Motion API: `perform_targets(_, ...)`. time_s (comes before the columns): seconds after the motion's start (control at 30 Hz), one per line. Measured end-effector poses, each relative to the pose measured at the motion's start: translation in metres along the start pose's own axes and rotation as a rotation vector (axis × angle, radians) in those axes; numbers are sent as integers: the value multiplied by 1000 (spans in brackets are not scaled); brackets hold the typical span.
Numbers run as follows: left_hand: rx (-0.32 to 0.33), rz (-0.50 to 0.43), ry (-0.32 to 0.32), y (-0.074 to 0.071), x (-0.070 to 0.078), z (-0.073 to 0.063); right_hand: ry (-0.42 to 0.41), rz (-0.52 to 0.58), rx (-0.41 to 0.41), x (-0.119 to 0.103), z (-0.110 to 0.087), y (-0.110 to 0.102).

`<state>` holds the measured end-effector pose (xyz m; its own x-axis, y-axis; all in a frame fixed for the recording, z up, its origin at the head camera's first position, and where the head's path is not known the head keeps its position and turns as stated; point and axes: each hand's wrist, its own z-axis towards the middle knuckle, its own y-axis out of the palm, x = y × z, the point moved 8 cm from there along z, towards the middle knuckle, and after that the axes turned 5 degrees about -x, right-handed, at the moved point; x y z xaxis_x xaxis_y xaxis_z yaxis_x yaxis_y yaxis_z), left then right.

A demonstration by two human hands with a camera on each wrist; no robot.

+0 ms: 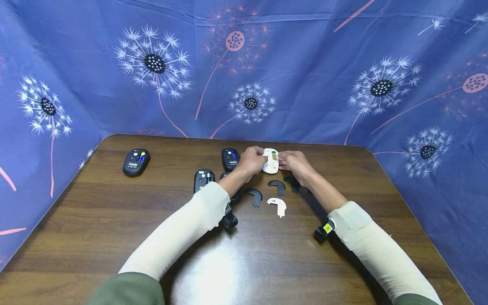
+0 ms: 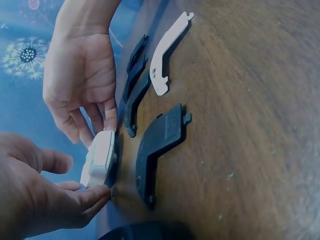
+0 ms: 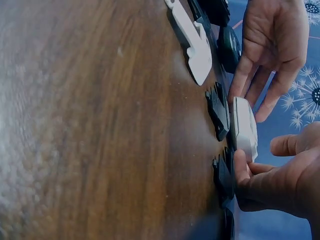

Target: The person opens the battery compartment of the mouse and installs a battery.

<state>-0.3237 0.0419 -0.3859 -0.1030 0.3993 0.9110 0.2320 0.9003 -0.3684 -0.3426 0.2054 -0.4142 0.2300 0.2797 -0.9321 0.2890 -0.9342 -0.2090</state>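
Note:
A white computer mouse (image 1: 271, 161) lies bottom up near the table's far edge, its battery bay uncovered and a green patch inside. My left hand (image 1: 251, 162) holds it by the left side, thumb at the bay's edge. On the opposite side my right hand (image 1: 297, 164) grips the other edge with its fingertips. Both wrist views show the mouse side-on between the two hands, close over the wood. Nearer to me lie a white battery cover (image 1: 277, 206) and dark covers, one left (image 1: 254, 197), one in the middle (image 1: 277, 187) and one by my right hand (image 1: 292, 184).
Dark mice lie bottom up left of my left hand, one farther back (image 1: 230, 159) and one nearer (image 1: 203, 179); another is partly hidden behind the forearm. Apart from them, a dark mouse (image 1: 136, 162) with blue batteries sits far left. A patterned blue cloth (image 1: 305, 106) hangs behind the table.

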Motion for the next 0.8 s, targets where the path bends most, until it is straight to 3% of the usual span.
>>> perform_targets(0.27,-53,72,28,-6,6,-7,6,-177,69,-2,-16,-14)
perform_targets(0.37,-67,161,68,-16,2,-3,-15,-266,93,-6,-26,-23)
perform_targets(0.53,-81,264,99,-39,5,-14,-44,-527,167,-18,-40,-46)
perform_targets(0.6,-91,258,87,-51,11,-29,-58,-631,200,-24,-43,-55)
perform_targets(0.8,-50,324,157,-91,4,-40,-113,-798,254,-32,-52,-77)
